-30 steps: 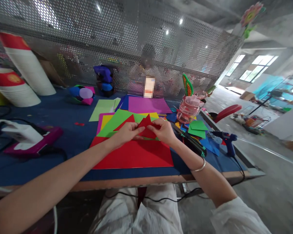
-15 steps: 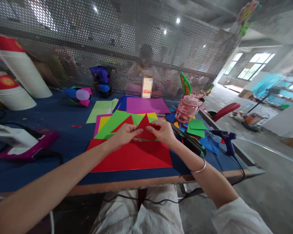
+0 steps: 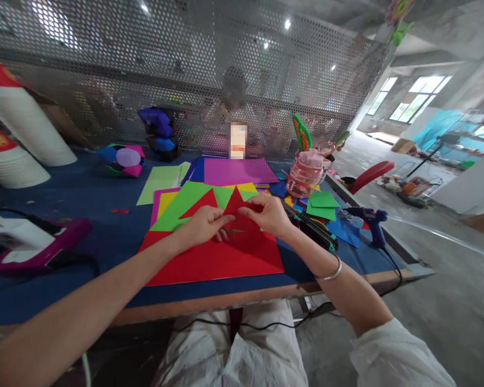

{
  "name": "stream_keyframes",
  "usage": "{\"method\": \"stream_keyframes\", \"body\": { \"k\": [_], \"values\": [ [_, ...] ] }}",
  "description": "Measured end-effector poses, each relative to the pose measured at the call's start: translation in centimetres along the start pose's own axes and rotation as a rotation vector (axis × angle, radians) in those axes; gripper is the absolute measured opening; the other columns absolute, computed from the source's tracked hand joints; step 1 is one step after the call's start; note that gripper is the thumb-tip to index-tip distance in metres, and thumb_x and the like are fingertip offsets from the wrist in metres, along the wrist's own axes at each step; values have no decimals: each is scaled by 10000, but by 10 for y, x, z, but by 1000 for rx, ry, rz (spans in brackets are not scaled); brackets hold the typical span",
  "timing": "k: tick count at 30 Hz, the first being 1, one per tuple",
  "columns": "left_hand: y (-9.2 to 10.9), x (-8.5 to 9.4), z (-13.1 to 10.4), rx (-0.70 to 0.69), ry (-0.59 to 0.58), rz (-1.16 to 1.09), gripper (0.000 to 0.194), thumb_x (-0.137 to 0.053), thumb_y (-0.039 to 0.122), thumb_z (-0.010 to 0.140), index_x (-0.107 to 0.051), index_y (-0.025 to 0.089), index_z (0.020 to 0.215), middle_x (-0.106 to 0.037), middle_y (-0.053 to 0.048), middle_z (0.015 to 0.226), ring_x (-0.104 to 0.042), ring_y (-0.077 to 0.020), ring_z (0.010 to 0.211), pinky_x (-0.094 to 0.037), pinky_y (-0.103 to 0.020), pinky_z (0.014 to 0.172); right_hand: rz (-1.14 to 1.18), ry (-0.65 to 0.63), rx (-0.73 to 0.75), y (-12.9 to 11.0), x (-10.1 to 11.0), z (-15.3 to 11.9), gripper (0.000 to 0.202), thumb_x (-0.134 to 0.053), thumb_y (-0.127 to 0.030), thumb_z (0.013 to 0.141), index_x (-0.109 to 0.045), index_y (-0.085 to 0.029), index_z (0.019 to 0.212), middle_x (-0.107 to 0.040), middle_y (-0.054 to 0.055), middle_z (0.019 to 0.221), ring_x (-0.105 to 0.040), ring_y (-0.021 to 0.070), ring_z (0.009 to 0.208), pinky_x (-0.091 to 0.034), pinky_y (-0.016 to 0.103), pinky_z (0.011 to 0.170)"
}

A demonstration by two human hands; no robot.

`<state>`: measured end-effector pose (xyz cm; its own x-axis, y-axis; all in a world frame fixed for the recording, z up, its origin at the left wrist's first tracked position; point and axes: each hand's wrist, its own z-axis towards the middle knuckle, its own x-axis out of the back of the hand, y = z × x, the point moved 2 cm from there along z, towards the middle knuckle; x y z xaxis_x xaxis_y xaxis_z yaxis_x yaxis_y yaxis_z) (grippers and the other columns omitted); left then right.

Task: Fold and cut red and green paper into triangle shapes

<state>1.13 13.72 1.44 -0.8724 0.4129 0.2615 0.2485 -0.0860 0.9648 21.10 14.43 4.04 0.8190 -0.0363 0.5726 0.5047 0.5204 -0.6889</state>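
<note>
Between my two hands is a folded piece of red paper (image 3: 236, 203), its pointed tip facing up. My left hand (image 3: 210, 223) pinches its left side between thumb and fingers. On the right side, my right hand (image 3: 268, 214) pinches it the same way. Under my hands lies a large red sheet (image 3: 213, 263), over the near part of a green sheet (image 3: 193, 194). A red paper triangle (image 3: 201, 204) rests on the green sheet, just behind my left hand and partly hidden by it.
Right of the papers lie a black and green cutter (image 3: 317, 228), green paper squares (image 3: 323, 204) and a blue glue gun (image 3: 371, 217). A pink bottle (image 3: 304, 174) stands behind them. At left are stacked paper cups (image 3: 12, 156) and a purple power strip (image 3: 36, 250). A perforated metal panel (image 3: 185, 59) rises behind.
The view has shifted slightly, so most things sit a little further left. Both hands keep their pinch on the red paper, with the left fingers lowered slightly beneath it.
</note>
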Motion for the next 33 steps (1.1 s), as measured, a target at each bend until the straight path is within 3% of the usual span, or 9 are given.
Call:
{"method": "stream_keyframes", "body": {
  "k": [4,6,9,11,13,15,17,24,33],
  "values": [
    [3,0,-2,-27,34,41,606,-779,790,747,-581,226,648,-717,-32,567,-681,-174,500,-559,-277,524,108,24,-41,0,0,-1,366,-819,-504,841,-659,-222,672,-606,-29,644,-539,154,680,-399,296,664],
    [5,2,-2,-41,73,41,628,-760,815,742,-555,229,641,-714,-37,563,-685,-182,501,-564,-287,525,182,72,-61,2,0,1,320,-828,-525,818,-716,-225,834,-716,11,840,-630,184,830,-476,304,762],
    [8,7,-3,-67,152,17,641,-736,838,735,-528,236,657,-742,-58,608,-722,-206,553,-597,-314,568,294,142,-111,5,-1,2,481,-796,-614,809,-691,-242,1094,-733,73,1157,-657,199,1007,-520,311,848],
    [12,10,-5,-88,206,-7,623,-706,831,765,-540,236,689,-767,-76,663,-753,-223,614,-625,-336,620,369,120,-162,6,-7,2,533,-724,-714,826,-665,-240,1063,-726,74,1085,-657,183,906,-525,297,761],
    [15,11,-8,-107,246,-29,607,-675,823,792,-566,232,710,-773,-80,682,-760,-230,634,-641,-351,648,438,45,-206,4,-16,-1,567,-671,-797,816,-640,-235,881,-684,38,839,-619,165,729,-502,285,648],
    [19,10,-11,-117,264,-45,600,-668,813,800,-596,224,710,-766,-75,671,-751,-228,621,-647,-356,653,494,-27,-227,-1,-27,-5,602,-684,-827,781,-572,-240,703,-580,-4,648,-550,147,615,-477,286,589],
    [21,7,-14,-120,261,-57,595,-681,801,797,-621,217,696,-761,-76,665,-752,-233,626,-651,-355,653,538,-51,-227,-8,-35,-9,616,-703,-813,774,-515,-247,622,-516,-25,581,-500,135,582,-470,291,582],
    [22,-2,-20,-118,228,-129,605,-712,806,775,-598,221,670,-749,-79,651,-745,-242,600,-652,-368,614,605,9,-198,-19,-38,-15,455,-772,-621,752,-534,-246,648,-519,-27,612,-479,132,609,-457,285,588],
    [25,-2,-17,-84,214,-188,600,-758,805,731,-606,225,715,-746,-61,649,-740,-237,601,-651,-371,633,581,43,-129,-23,-34,-14,445,-659,-657,839,-537,-256,690,-568,-2,684,-559,160,687,-507,302,664]
  ]
}}
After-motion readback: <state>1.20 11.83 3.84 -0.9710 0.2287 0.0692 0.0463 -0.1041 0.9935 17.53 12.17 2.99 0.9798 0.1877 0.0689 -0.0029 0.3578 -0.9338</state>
